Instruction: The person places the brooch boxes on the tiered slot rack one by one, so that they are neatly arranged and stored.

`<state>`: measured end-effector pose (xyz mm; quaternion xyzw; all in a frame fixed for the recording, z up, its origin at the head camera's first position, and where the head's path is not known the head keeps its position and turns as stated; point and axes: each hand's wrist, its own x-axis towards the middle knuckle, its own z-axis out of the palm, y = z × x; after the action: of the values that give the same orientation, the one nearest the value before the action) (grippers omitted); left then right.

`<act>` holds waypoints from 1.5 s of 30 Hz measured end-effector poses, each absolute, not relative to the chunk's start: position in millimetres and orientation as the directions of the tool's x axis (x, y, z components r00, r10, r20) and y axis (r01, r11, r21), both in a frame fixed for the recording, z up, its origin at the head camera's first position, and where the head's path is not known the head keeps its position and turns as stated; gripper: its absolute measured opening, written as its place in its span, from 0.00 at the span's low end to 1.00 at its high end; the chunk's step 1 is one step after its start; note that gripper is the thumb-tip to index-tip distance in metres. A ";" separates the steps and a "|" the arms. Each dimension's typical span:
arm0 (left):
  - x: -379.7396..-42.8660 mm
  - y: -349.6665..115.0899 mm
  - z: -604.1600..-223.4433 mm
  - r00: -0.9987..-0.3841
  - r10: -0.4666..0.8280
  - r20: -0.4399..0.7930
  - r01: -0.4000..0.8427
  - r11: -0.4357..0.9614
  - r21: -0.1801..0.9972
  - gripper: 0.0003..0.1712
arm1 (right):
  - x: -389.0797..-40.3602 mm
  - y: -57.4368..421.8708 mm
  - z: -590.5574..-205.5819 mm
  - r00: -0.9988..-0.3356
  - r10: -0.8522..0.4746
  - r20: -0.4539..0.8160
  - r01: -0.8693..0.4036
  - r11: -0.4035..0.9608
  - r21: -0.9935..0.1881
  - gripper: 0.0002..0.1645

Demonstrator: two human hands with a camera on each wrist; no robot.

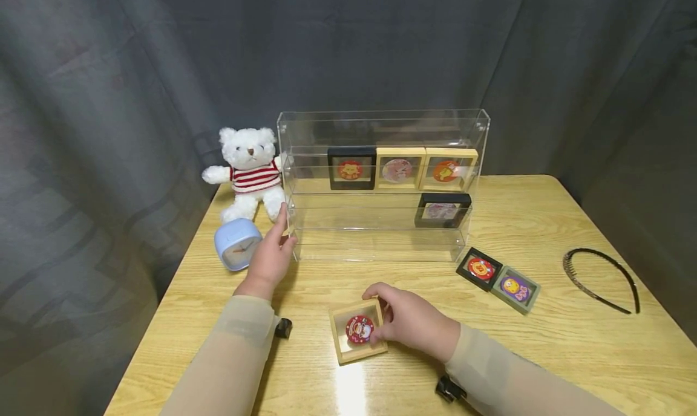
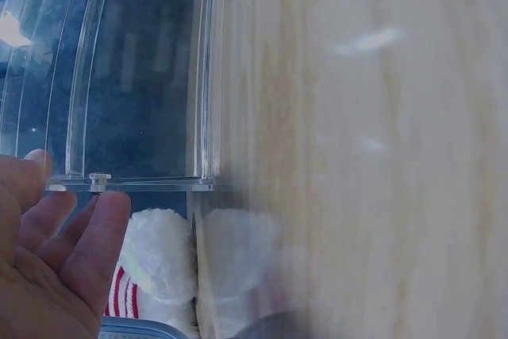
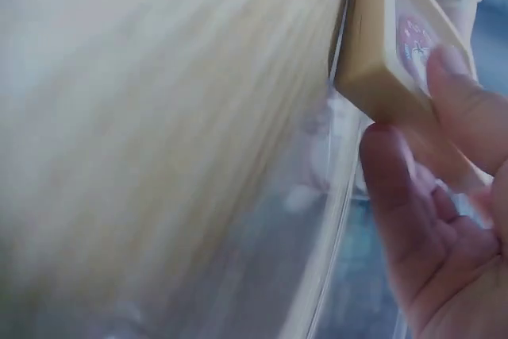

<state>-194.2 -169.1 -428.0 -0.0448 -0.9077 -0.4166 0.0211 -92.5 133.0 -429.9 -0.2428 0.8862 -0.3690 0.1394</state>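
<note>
A light wooden display frame (image 1: 343, 346) with a round red badge lies near the table's front, its right side between the thumb and fingers of my right hand (image 1: 416, 325). In the right wrist view the thumb (image 3: 468, 109) rests on the front of that frame (image 3: 381, 69), the fingers at its edge. My left hand (image 1: 270, 256) touches the left side of a clear acrylic display shelf (image 1: 354, 247). The left wrist view shows its fingertips (image 2: 111, 208) against the shelf's side panel (image 2: 151, 185), fairly straight. Black and light wooden framed badges stand on the shelf's tiers.
A white teddy bear (image 1: 250, 156) in a striped sweater sits left of the shelf, behind a blue clock (image 1: 231, 231). To the right lie a black framed badge (image 1: 479, 268), a grey-green framed badge (image 1: 515, 289) and a dark headband (image 1: 599, 256). Grey curtains (image 1: 381, 47) hang behind the table.
</note>
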 end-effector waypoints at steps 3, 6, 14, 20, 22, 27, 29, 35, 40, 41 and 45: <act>-194.5 -168.7 -428.2 -0.995 0.060 0.074 0.095 0.645 0.758 0.46 | -96.0 135.4 -427.1 -0.858 -0.514 -0.010 -0.347 0.594 -0.726 0.36; -194.6 -168.9 -428.3 -0.996 0.060 0.073 0.094 0.643 0.760 0.46 | -102.3 138.2 -422.5 -0.876 -0.480 0.036 -0.353 0.590 -0.726 0.32; -194.6 -169.8 -429.1 -0.996 0.066 0.065 0.093 0.640 0.763 0.46 | -127.0 151.7 -403.0 -0.885 -0.399 0.239 -0.448 0.593 -0.669 0.31; -193.7 -168.6 -428.4 -0.996 0.061 0.066 0.090 0.642 0.761 0.47 | -152.6 170.9 -381.6 -0.858 -0.317 0.405 -0.510 0.623 -0.593 0.29; -193.8 -168.4 -428.8 -0.996 0.061 0.065 0.089 0.643 0.761 0.46 | -160.0 178.4 -370.7 -0.862 -0.272 0.428 -0.495 0.638 -0.590 0.27; -193.9 -168.6 -429.3 -0.996 0.061 0.064 0.089 0.643 0.761 0.45 | -176.9 194.3 -345.1 -0.901 -0.138 0.412 -0.397 0.647 -0.651 0.27; -194.0 -169.0 -429.5 -0.996 0.061 0.066 0.089 0.644 0.760 0.46 | -183.4 198.6 -337.7 -0.908 -0.110 0.405 -0.375 0.648 -0.663 0.27; -194.8 -169.9 -431.3 -0.997 0.054 0.062 0.082 0.641 0.763 0.46 | -198.0 206.9 -324.6 -0.914 -0.053 0.402 -0.334 0.659 -0.674 0.25; -195.4 -170.3 -431.8 -0.996 0.054 0.076 0.093 0.636 0.766 0.45 | -206.3 208.0 -318.3 -0.910 -0.017 0.414 -0.325 0.650 -0.687 0.25; -195.4 -170.2 -431.7 -0.996 0.052 0.076 0.092 0.634 0.768 0.45 | -207.5 207.6 -317.3 -0.910 -0.016 0.414 -0.324 0.652 -0.686 0.25; -194.9 -169.1 -431.1 -0.996 0.055 0.076 0.094 0.632 0.769 0.45 | -211.5 205.7 -317.1 -0.914 -0.020 0.406 -0.319 0.654 -0.686 0.24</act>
<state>-194.9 -169.1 -431.1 -0.0412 -0.9030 -0.4271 0.0228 -211.5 205.7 -317.1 -0.0952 0.8905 -0.4049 -0.1844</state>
